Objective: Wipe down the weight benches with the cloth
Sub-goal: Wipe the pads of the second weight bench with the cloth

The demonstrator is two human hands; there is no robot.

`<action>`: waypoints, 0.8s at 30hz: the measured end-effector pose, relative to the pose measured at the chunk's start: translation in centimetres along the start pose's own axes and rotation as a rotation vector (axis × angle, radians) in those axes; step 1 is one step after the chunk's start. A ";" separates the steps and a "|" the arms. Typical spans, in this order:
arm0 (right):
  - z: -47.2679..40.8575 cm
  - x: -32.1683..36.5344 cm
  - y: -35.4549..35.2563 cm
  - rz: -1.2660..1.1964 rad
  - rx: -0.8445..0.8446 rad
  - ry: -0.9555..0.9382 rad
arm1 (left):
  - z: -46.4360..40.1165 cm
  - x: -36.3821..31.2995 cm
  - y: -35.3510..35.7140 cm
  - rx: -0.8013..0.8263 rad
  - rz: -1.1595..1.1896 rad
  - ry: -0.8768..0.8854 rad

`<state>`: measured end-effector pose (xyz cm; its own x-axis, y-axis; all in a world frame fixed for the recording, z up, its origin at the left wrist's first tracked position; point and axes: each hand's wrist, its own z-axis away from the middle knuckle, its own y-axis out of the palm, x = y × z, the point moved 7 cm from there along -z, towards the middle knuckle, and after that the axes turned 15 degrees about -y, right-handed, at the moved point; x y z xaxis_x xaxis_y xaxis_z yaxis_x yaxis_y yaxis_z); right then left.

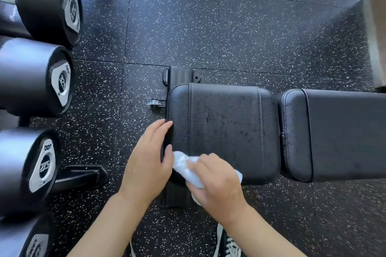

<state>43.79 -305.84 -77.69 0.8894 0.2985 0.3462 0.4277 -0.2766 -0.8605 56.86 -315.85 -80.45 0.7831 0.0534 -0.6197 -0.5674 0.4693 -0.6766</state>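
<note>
Head view: one cloth point(189, 170), pale, soft and light by my judgement, best bunched in the palm, lies at the near left corner of the seat pad point(223, 131) under my right hand point(217, 183), which clutches it. My left hand point(148, 158) rests flat and unclenched on that pad's left edge. Count: one bench, two pads (back pad point(334, 133) to the right), four dumbbells point(35, 77) left of it.

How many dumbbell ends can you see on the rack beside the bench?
4 round black dumbbell ends, stacked along the left edge: top, upper middle, lower middle, and one cut off at the bottom corner. More may lie outside the frame.
</note>
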 end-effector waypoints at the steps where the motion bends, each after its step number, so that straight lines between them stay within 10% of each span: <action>1: -0.1 -0.9 -0.3 0.012 -0.002 -0.003 | -0.5 -0.5 0.2 0.000 -0.008 -0.001; 8: -5.8 -16.8 -3.3 0.200 -0.146 0.517 | -5.5 -4.2 2.2 -0.099 0.059 -0.096; 18: -10.4 -10.6 1.5 0.167 -0.095 0.331 | -5.6 -3.6 3.3 -0.267 0.135 -0.194; 24: -6.4 -19.3 -3.3 0.360 -0.065 0.338 | -5.7 -3.6 3.6 -0.298 0.109 -0.193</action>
<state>26.26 -316.55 -79.09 0.9803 -0.1368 0.1424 0.0832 -0.3675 -0.9263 50.57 -319.36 -82.89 0.7317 0.2673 -0.6270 -0.6768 0.1760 -0.7148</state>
